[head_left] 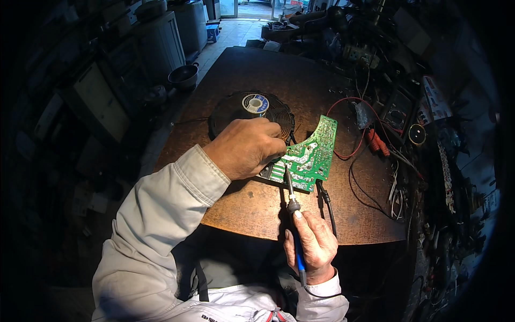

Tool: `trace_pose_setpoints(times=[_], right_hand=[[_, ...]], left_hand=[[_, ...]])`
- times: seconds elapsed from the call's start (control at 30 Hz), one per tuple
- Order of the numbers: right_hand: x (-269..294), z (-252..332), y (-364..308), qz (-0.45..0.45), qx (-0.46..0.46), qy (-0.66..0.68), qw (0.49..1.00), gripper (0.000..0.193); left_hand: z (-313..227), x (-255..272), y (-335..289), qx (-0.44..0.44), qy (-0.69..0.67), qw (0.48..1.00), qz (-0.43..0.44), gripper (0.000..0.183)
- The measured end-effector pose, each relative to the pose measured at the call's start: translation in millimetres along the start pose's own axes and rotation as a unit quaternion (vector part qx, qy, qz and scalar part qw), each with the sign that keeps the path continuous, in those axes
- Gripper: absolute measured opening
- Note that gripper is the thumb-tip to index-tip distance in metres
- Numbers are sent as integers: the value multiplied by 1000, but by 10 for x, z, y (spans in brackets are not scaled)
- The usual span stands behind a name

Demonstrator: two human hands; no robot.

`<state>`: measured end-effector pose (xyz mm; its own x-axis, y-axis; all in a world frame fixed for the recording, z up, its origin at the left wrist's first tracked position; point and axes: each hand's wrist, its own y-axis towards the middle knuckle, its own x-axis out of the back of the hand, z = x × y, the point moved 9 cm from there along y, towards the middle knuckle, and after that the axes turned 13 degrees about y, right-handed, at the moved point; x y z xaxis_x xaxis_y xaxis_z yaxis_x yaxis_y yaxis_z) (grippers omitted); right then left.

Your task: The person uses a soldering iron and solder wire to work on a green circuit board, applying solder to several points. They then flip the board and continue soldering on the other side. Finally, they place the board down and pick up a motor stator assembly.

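Note:
My right hand (314,242) is closed around the blue handle of a soldering iron (300,257). The iron's metal tip points up onto a green circuit board (322,155), whose soldered side faces up. Above the board's left end, my left hand (249,146) has its fingers curled in a pinch; what lies between them is hidden. Just beyond that hand a solder wire spool (255,103) with a blue and white label rests on a round black ribbed coil (222,115). A black cable (328,206) comes out from under the board's near edge.
The brown wooden table (257,222) carries a red test lead (348,100), red clips (378,143), a multimeter (398,107) and pliers-like hand tools (397,194) along its right side. A dark pan (183,76) stands beyond the left edge. Clutter crowds the far right.

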<state>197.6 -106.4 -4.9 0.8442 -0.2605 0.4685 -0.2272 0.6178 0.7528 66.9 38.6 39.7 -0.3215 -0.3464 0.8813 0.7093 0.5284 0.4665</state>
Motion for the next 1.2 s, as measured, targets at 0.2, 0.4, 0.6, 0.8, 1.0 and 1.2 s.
trace_pose_setpoints(times=[0.2, 0.4, 0.6, 0.8, 1.0, 1.2], right_hand=[[5, 2, 3, -4, -2, 0, 1000, 45], [7, 6, 6, -2, -5, -1, 1000, 45], [6, 12, 4, -2, -3, -5, 1000, 46], [2, -1, -19, -8, 3, -10, 1000, 46], [4, 8, -15, -8, 0, -10, 1000, 46], [13, 21, -8, -16, 10, -13, 1000, 45]], left_hand=[[5, -11, 3, -1, -1, 1000, 0, 21], [5, -10, -1, -2, 1, 1000, -2, 21], [33, -24, -8, -3, -5, 1000, -5, 21], [45, -13, 3, 7, -26, 1000, 2, 19], [49, -5, -1, 11, -32, 999, -1, 17], [47, -11, 2, 8, -31, 999, -4, 16]])
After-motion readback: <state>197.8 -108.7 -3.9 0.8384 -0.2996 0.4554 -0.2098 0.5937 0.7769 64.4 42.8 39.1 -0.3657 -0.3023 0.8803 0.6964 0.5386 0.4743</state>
